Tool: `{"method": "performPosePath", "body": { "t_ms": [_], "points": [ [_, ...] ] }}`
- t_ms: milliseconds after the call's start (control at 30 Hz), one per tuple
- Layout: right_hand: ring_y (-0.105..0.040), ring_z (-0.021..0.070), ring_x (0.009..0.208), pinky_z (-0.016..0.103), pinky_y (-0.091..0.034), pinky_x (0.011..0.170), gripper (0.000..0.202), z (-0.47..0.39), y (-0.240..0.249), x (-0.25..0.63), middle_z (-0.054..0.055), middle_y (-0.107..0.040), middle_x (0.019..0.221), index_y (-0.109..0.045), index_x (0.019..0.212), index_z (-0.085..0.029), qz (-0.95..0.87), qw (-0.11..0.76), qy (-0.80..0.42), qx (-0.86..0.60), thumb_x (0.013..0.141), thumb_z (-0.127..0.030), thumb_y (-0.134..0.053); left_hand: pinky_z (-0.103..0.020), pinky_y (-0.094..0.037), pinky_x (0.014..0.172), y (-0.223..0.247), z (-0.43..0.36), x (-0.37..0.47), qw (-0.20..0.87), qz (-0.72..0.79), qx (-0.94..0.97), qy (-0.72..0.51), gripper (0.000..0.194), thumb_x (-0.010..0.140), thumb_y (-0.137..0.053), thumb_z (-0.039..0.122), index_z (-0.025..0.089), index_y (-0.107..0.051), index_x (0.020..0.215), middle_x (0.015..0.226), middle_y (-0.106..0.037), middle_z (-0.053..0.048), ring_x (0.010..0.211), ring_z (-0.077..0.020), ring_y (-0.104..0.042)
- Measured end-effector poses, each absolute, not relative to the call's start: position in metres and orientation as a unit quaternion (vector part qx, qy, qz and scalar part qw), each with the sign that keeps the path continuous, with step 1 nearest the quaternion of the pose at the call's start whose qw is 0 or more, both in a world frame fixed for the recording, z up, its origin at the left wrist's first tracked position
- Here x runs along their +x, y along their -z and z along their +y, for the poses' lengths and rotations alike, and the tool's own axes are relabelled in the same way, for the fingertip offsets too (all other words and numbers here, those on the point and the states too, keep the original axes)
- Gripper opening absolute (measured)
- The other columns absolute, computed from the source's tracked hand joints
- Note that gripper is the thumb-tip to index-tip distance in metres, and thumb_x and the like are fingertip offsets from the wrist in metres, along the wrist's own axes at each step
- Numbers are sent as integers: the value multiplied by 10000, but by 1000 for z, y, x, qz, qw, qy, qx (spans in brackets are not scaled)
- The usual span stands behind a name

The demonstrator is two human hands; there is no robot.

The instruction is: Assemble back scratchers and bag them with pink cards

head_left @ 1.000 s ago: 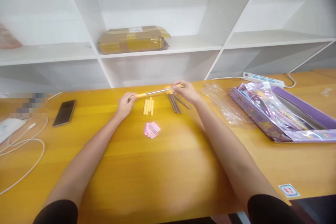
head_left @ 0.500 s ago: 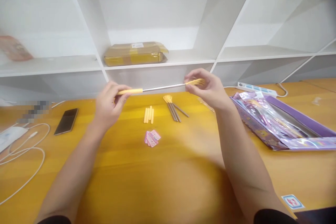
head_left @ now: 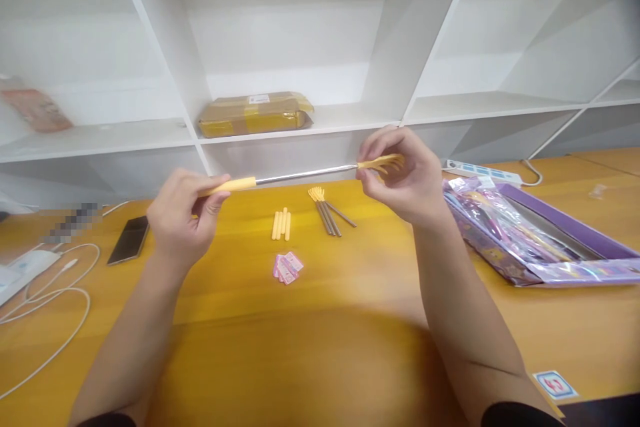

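Note:
A telescopic back scratcher [head_left: 305, 174] is stretched between my hands above the table, its metal rod drawn out. My left hand [head_left: 183, 213] pinches its yellow handle between thumb and fingers. At the other end, my right hand [head_left: 400, 177] has thumb and fingers closed around the yellow claw head. Below lie several yellow handles [head_left: 281, 225], side by side. To their right, several metal rods with yellow claw heads [head_left: 326, 211] rest in a loose fan. Small pink printed cards [head_left: 287, 267] lie overlapped nearer to me.
On the right stands a purple box [head_left: 555, 273] with plastic-wrapped items; a power strip [head_left: 483, 172] lies behind it. A phone [head_left: 129, 240] and white cables [head_left: 83, 297] are at left. A taped cardboard parcel [head_left: 255, 115] sits on the white shelf [head_left: 350, 119].
My hands have moved further apart, the left one shifting left and slightly down. More of the metal rod shows between handle and claw. The view has shifted slightly.

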State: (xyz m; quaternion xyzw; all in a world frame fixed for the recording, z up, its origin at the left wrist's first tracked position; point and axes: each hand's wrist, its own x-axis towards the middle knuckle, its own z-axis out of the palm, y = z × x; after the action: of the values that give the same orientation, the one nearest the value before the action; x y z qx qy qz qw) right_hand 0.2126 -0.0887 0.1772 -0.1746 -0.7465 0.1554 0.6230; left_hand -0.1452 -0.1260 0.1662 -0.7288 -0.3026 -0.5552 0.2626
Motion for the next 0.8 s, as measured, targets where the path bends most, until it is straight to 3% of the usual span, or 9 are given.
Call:
{"method": "performPosePath", "body": {
  "t_ms": [500, 800],
  "points": [
    [-644, 197, 858, 359, -560, 674, 244, -99, -183, 215, 35, -632, 951, -641, 968, -292, -755, 627, -111, -155, 884, -168, -833, -328, -426, 578, -167, -134, -143, 253, -311, -724, 562, 195, 997, -756, 461, 287, -809, 1068, 818, -717, -40, 651, -171, -580],
    [-638, 211, 858, 378, -600, 709, 256, -105, -179, 200, 44, -641, 957, -650, 939, -280, -759, 613, -142, -169, 864, -235, -891, -317, -462, 571, -167, -141, -132, 258, -304, -732, 552, 156, 999, -761, 418, 282, -800, 1066, 798, -728, -27, 648, -163, -596]
  ]
}}
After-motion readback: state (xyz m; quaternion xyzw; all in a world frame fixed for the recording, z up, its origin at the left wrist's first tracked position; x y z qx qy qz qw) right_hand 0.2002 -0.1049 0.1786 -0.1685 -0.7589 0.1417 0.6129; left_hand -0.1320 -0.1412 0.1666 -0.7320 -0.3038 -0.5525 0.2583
